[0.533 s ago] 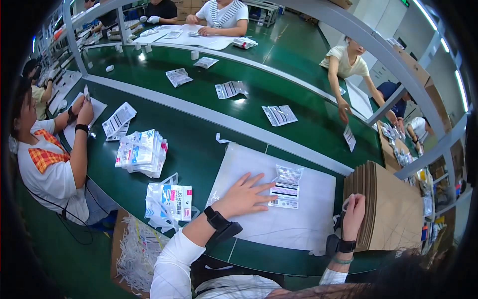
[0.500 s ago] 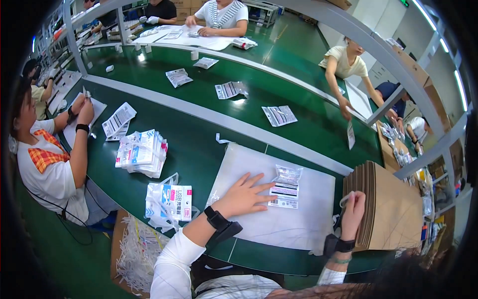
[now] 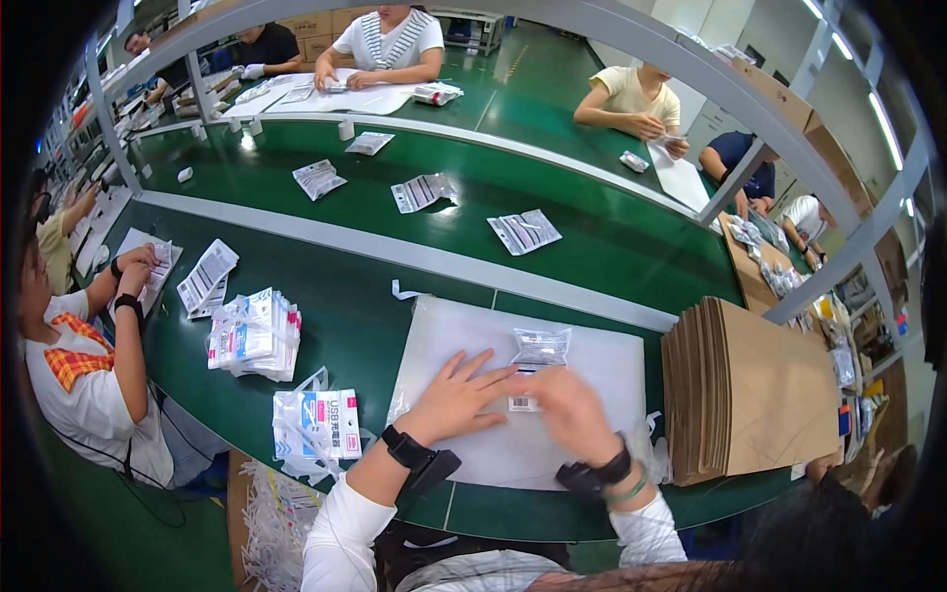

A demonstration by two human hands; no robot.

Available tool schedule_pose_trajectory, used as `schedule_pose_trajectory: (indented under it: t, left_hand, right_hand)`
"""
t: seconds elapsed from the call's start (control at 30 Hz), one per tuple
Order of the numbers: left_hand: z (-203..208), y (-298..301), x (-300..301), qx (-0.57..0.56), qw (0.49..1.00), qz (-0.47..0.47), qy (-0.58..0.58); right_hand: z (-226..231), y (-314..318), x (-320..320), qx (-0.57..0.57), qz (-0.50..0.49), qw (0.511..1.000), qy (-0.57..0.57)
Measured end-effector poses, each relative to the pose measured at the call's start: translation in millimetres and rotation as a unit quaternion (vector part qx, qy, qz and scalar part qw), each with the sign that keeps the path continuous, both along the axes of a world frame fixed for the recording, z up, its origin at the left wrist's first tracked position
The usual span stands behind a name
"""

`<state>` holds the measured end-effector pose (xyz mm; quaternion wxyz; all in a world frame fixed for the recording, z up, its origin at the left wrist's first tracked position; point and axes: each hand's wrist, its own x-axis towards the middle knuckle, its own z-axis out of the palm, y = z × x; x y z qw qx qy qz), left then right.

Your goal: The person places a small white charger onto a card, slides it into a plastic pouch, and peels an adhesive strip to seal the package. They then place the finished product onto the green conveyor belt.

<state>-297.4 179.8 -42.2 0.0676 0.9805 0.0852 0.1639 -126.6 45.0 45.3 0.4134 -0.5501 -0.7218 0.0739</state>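
A small clear-and-white plastic packet (image 3: 542, 345) with a printed label lies on a white padded sheet (image 3: 473, 459) in front of me. My left hand (image 3: 456, 397) is spread over the sheet, its fingertips at the packet's left side. My right hand (image 3: 577, 412) is over the packet's lower right part and hides some of the label. Motion smears its fingers, so I cannot see whether they hold anything. Both wrists wear black bands.
Flat cardboard (image 3: 779, 385) stands stacked at right. Left are a pile of white packages (image 3: 254, 335) and a strapped bundle (image 3: 330, 424). Packets such as this one (image 3: 525, 232) lie beyond a grey rail (image 3: 395, 254). A person in a checked collar (image 3: 74, 360) works at left; others sit opposite.
My right hand has moved left from the cardboard stack to the packet. The left hand stays near it. Across the table, a person in a pale shirt has drawn back a reaching arm.
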Motion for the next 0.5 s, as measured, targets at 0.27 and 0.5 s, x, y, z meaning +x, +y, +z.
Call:
schedule_pose_trajectory:
  t: [0.27, 0.5]
  left_hand:
    - [12.9, -4.2, 5.8, -0.044, 0.999, 0.001, 0.016]
    - [18.1, -4.2, 9.0, -0.069, 0.997, 0.010, 0.021]
  right_hand:
    - [-51.9, -24.5, 90.4, -0.153, -0.091, 0.982, -0.069]
    - [-55.7, -40.2, 99.6, -0.173, -0.093, 0.980, -0.027]
